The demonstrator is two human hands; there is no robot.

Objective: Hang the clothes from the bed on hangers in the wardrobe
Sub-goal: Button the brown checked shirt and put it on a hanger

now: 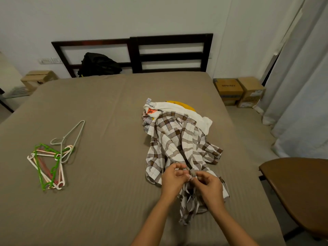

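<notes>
Barely begun: both hands work a button (pixel 190 176) on the checked shirt (pixel 177 144).
The left hand (pixel 173 181) and right hand (pixel 209 185) pinch the shirt's front edges together at 5 o'clock on the bed (pixel 106 103). A white garment (pixel 177 106) and a yellow garment (pixel 184 104) wait beneath its collar. The plastic hangers (pixel 51 162) lie bare at 9 o'clock; nothing looks hung, and no wardrobe shows.
</notes>
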